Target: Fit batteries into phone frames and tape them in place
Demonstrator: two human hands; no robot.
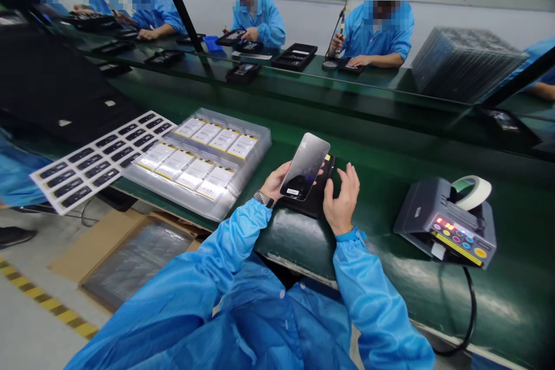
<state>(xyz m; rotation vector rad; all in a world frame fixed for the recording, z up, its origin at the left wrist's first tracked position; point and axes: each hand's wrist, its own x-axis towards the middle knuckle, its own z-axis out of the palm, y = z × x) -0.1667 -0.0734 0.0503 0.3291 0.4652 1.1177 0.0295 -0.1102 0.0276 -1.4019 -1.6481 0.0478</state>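
Observation:
A smartphone [305, 165] with a shiny dark face and a small white label near its lower end is gripped in my left hand [274, 181], tilted up towards me. Fingertips of that hand show at the phone's right edge. Under the phone a black tray [309, 202] rests on the green bench, partly hidden by it. To the right of the tray, my right hand [342, 199] is raised with its fingers apart and nothing in it. A clear plastic tray [210, 211] holding several white, yellow-edged phone batteries [224, 143] lies left of my hands.
A tape dispenser [446, 225] with a tape roll [474, 192] stands right, its cable hanging over the edge. At left, a sheet of black stickers [97, 165] overhangs the bench above a cardboard box [99, 248]. Co-workers in blue sit across, beside stacked clear trays [463, 63].

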